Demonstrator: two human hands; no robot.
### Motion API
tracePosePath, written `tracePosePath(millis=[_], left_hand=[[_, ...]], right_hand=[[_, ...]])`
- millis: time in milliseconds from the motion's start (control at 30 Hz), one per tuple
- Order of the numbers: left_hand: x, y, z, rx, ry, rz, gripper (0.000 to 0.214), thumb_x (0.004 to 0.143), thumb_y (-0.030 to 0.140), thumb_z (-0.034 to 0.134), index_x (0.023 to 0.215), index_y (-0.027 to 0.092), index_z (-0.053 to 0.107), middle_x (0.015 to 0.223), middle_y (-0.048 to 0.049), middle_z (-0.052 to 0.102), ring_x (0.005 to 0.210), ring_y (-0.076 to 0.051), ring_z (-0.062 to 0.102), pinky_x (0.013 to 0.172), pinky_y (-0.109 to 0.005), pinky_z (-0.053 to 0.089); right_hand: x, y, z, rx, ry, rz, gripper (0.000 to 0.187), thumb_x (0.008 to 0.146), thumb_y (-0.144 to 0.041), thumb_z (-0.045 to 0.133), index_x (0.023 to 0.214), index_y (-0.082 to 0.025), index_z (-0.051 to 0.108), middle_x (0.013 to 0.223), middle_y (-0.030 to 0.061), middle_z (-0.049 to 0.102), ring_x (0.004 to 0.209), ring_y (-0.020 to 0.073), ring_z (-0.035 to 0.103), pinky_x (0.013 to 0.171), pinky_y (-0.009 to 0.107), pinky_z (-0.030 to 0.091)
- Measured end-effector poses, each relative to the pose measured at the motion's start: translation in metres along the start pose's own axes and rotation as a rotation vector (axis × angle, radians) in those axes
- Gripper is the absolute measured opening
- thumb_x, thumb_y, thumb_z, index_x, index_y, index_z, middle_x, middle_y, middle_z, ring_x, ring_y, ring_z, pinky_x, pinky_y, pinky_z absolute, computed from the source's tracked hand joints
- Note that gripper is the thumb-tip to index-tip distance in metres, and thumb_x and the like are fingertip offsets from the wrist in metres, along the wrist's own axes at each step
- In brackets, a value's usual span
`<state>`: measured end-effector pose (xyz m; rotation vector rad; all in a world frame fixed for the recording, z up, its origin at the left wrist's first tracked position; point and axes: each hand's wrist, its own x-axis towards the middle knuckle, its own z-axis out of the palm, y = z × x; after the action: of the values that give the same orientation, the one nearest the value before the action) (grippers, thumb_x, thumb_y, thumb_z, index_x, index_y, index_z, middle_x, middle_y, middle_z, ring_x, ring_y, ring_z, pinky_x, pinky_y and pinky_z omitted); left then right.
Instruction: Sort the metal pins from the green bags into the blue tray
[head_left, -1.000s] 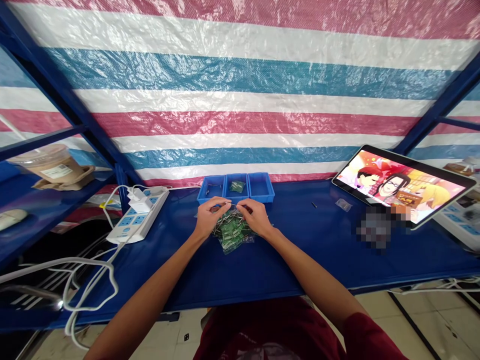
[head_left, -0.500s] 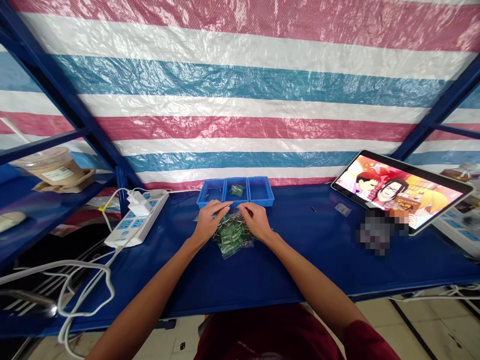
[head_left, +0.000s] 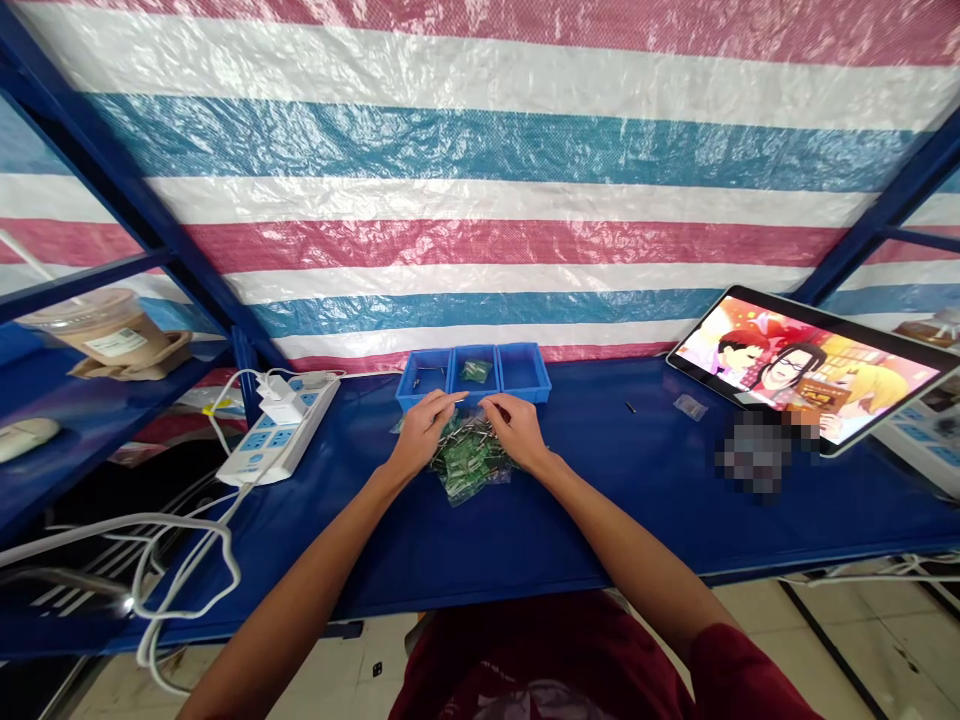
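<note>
My left hand [head_left: 424, 434] is closed in a pinch above the left side of a loose pile. A small thin shiny piece [head_left: 460, 399] shows at its fingertips, too small to name. Facing it, my right hand [head_left: 517, 432] is also pinched closed at the pile's right side; whatever its fingers hold is hidden. Between and below both hands lies the pile of green-tinted clear plastic packets [head_left: 466, 468] mixed with small dark and silvery metal pieces. Just beyond my fingertips stands a blue three-compartment tray [head_left: 523, 396]. Small metal pieces lie in its left compartment and a green-tinted packet [head_left: 475, 371] in its middle one.
A tablet [head_left: 810, 370] showing a cartoon leans at the right, near a clear small bag [head_left: 690, 407] and a short dark piece [head_left: 631, 407]. White power strip [head_left: 289, 440] and loose cables [head_left: 187, 590] lie left. A lidded drink cup [head_left: 124, 335] stands on the side shelf.
The view has shifted slightly. My hands stay over the pile, and the thin piece at my left fingertips now shows more clearly.
</note>
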<state>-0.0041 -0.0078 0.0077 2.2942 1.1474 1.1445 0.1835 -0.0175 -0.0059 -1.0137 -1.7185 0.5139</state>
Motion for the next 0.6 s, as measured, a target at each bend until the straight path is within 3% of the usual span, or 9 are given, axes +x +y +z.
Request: tracePosePath(millis=[333,467,600], left_hand=[[-0.0020,0.0017,0.0049,0.006,-0.029,-0.101,0.043,0.096,0.039,0.040,0.128,0.016,0.057,0.062,0.0033,0.058,0.055,-0.012,0.049,0.062,-0.022,0.041],[-0.0026,0.0045,0.0047,-0.012,-0.025,-0.110,0.044,0.095,0.041,0.043,0.128,0.015,0.056,0.057,0.0053,0.056,0.051,-0.011,0.048,0.060,-0.022,0.041],[-0.0033,0.0048,0.0045,-0.050,-0.021,-0.106,0.042,0.095,0.040,0.044,0.128,0.015,0.056,0.053,0.0059,0.054,0.049,-0.011,0.047,0.057,-0.021,0.040]], right_hand=[[-0.0006,0.0021,0.0003,-0.008,0.014,0.008,0.029,0.093,-0.033,0.046,0.083,-0.018,0.069,0.076,0.0048,0.069,0.062,0.0160,0.059,0.063,0.027,0.046],[-0.0010,0.0024,-0.0009,-0.008,0.027,-0.018,0.026,0.093,-0.033,0.047,0.093,-0.018,0.069,0.085,0.0055,0.069,0.064,0.0149,0.058,0.064,0.027,0.047],[-0.0016,0.0023,-0.0014,0.019,-0.038,-0.062,0.026,0.092,-0.035,0.051,0.103,-0.019,0.068,0.089,0.0056,0.065,0.063,0.0130,0.055,0.062,0.026,0.048]])
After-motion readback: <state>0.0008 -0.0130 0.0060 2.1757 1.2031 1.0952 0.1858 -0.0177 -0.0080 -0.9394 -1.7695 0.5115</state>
